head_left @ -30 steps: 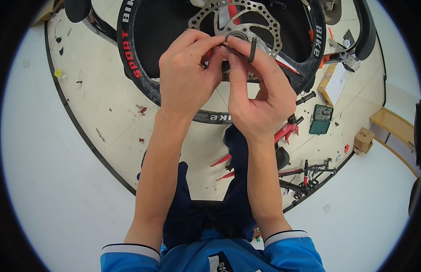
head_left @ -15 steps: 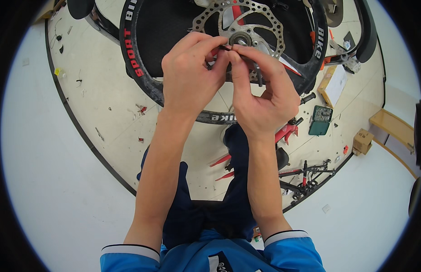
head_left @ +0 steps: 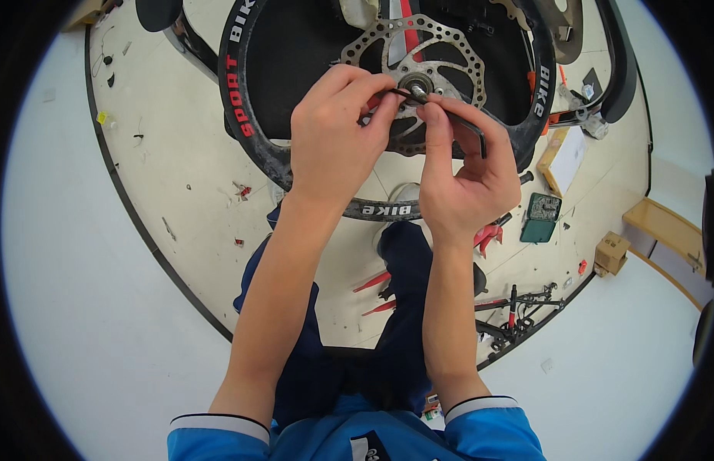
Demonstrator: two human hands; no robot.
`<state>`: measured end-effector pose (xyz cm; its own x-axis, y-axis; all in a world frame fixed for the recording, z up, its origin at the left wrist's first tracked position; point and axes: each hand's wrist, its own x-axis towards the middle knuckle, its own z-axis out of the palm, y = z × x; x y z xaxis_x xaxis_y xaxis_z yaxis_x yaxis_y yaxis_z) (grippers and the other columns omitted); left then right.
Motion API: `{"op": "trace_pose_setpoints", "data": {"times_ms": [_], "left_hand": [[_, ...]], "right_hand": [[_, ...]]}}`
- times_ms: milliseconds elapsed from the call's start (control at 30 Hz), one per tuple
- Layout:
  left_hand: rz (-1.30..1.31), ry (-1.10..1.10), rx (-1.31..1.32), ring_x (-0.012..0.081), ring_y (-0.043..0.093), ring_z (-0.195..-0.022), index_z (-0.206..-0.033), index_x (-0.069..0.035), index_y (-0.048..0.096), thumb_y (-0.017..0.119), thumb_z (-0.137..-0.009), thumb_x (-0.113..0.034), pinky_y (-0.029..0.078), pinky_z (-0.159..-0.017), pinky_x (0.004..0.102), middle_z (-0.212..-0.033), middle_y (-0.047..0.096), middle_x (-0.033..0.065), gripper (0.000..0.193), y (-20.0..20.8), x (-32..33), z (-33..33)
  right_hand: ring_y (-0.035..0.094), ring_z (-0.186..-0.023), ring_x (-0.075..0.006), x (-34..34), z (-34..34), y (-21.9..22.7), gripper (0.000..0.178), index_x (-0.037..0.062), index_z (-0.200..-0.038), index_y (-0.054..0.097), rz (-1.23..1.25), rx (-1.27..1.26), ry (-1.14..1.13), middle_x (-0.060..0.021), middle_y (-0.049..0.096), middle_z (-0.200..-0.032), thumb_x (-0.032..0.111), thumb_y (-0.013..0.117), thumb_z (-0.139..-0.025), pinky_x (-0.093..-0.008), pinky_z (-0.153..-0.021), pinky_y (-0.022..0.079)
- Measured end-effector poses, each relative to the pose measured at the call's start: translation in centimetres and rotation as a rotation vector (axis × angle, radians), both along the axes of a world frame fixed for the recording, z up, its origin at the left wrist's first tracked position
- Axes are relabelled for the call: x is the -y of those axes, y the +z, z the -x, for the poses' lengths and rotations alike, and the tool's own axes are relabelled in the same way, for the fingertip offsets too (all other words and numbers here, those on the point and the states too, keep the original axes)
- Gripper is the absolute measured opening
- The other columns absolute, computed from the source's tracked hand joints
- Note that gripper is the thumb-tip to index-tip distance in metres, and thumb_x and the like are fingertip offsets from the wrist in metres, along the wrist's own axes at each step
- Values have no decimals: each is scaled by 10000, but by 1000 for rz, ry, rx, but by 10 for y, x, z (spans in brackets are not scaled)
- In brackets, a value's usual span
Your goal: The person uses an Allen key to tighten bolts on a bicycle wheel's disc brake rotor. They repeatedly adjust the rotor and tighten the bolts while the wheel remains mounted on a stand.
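A black L-shaped hex key [head_left: 470, 124] runs between my two hands, its bent end hanging beside my right fingers. My right hand [head_left: 472, 180] grips it with thumb and fingers. At the other end, my left hand [head_left: 334, 131] pinches the key's tip between thumb and forefinger; something red shows among those fingers, too covered to name. Both hands are over a spoked bicycle wheel [head_left: 257, 150] with lettering on its tyre. Just beyond the fingertips are the wheel's hub [head_left: 416, 81] and a drilled metal brake disc [head_left: 469, 54], partly hidden by my hands.
Black curved armrests [head_left: 619, 77] flank the wheel. To the right on the floor are an open green case [head_left: 540, 218], a flat box [head_left: 563, 161], a cardboard box [head_left: 611, 253] and a dark bicycle frame [head_left: 518, 311]. Small scraps [head_left: 241, 190] are scattered at left.
Both hands have shifted slightly right and down in view, as has the wheel. The hex key has turned, so its length and bent end now show more plainly.
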<state>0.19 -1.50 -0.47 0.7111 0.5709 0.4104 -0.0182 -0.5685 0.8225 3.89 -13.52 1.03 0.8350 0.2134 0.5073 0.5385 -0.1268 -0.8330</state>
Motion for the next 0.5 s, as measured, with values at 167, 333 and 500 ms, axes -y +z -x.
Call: {"op": "trace_pose_setpoints", "data": {"times_ms": [167,333,500], "left_hand": [[56,-19,-63,161,641,-614,-905,-18,731,775,-795,0,541,-572,275,-826,654,61,120,7,2,1],[45,-41,-53,164,635,-619,-905,-16,712,770,-789,15,539,-580,279,-825,651,63,133,5,4,-1],[42,-27,-26,67,539,-579,-910,-20,740,780,-764,44,441,-524,207,-801,670,23,164,0,6,-1]], "right_hand": [[743,-859,-209,2,0,0,162,-93,-1052,646,18,11,13,-171,731,-991,-108,693,-898,-282,-787,603],[703,-756,-126,-3,-3,-3,186,-44,-980,714,-99,20,-40,-93,753,-924,-106,760,-811,-228,-697,564],[714,-772,-128,-7,1,1,184,-47,-990,710,-148,-50,-22,-103,756,-946,-103,751,-819,-233,-700,583]]}}
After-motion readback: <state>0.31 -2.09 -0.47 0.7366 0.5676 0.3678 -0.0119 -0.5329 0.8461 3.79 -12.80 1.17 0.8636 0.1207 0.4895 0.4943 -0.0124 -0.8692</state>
